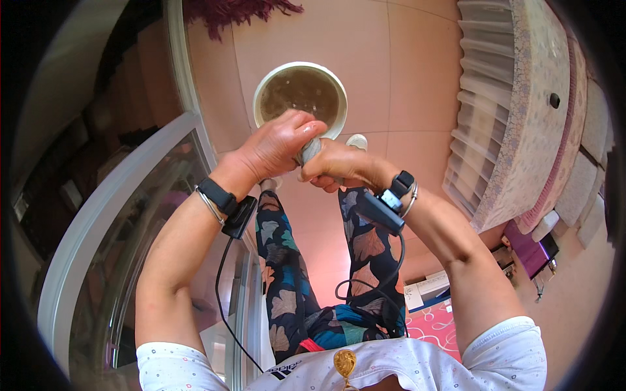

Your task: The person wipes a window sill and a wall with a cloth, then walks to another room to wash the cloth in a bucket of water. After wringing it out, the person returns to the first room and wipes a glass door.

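A twisted grey cloth (311,151) is bunched between my two hands, most of it covered by my fingers. My left hand (278,141) grips its upper end, with wet-looking knuckles. Lower and to the right, my right hand (337,163) is closed around the rest of it. Just beyond the hands stands a round white bucket (343,105) on the floor, partly behind my left hand. Murky brown water (298,93) fills much of it, with some bubbles on the surface.
On the left runs a glass door or window with a pale metal frame (117,161). A covered table or cabinet with a sheer ruffled drape (481,97) stands to the right. A dark red shaggy mat (239,10) lies at the far edge. Black cables (222,283) hang from both wrist devices.
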The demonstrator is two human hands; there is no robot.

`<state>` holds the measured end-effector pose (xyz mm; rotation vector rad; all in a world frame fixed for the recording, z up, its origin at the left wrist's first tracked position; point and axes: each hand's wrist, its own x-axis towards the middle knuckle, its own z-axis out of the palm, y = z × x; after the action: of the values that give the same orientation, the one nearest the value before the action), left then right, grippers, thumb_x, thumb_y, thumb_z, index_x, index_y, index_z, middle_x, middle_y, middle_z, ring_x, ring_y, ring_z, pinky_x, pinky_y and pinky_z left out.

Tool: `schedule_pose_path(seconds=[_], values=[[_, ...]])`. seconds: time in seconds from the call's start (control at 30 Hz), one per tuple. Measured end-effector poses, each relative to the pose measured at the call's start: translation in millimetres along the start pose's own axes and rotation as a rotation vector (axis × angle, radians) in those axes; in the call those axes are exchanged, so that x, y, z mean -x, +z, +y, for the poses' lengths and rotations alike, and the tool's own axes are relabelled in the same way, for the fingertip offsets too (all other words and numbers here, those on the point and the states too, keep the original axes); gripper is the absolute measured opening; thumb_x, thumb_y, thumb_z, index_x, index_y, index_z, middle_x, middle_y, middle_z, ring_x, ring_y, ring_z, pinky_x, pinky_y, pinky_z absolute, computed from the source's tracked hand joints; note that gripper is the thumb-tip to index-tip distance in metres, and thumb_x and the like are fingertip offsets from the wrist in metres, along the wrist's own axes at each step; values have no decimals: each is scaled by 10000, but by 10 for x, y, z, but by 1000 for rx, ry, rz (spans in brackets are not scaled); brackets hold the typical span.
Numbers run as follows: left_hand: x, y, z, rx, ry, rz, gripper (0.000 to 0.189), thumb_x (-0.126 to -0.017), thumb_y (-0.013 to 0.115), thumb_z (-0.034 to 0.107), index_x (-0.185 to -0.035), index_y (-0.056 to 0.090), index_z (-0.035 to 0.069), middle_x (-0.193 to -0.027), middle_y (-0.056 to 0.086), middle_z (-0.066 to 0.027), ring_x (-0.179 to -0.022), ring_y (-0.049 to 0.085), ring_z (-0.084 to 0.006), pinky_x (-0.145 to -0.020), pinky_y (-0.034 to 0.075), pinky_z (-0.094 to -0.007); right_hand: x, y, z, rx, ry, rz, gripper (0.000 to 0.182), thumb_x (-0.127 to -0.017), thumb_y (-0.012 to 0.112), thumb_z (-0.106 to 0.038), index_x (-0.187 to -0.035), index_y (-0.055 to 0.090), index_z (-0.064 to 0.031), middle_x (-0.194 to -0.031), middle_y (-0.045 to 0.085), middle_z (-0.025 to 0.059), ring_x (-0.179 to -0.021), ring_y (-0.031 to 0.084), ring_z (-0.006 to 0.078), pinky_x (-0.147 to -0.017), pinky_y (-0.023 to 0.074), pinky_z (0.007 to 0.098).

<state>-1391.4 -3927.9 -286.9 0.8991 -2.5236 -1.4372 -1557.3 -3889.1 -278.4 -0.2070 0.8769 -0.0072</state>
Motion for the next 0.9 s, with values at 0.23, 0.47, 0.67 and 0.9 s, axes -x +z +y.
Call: schedule_pose_path(seconds=[0.23, 0.47, 0.67, 0.9], values=[[52, 116, -32, -8, -280, -67, 397, -635, 712, 79, -975, 507, 68, -911, 573, -162, -846, 573, -374, -723, 483, -404, -261, -6, 21, 480, -20, 273, 211, -637, 658, -144, -772, 553, -21, -616, 541, 97, -506, 531, 176, -443, 422, 300], [57, 319, -40, -44, -489, -85, 232, -702, 595, 58, -893, 470, 14, -895, 592, -216, -839, 573, -407, -709, 471, -448, -450, -133, 173, 973, -303, 487, 384, -661, 654, -206, -970, 586, 11, -931, 610, 255, -905, 586, 386, -779, 470, 422], [31, 220, 46, 168, -578, -133, 376, -673, 607, 24, -1019, 459, 3, -972, 574, -246, -920, 553, -397, -751, 457, -410, -161, 41, 48, 1027, -372, 639, 382, -703, 638, -196, -1019, 570, 9, -916, 614, 250, -891, 592, 380, -758, 478, 412], [186, -525, 497, 871, -410, -118, 814, -620, 650, 37, -1351, 297, 89, -1246, 449, -153, -1116, 479, -270, -927, 394, -336, 466, 387, 103, 61, -263, 284, 219, -712, 677, -190, -758, 539, -26, -604, 534, 63, -500, 521, 157, -418, 396, 320]])
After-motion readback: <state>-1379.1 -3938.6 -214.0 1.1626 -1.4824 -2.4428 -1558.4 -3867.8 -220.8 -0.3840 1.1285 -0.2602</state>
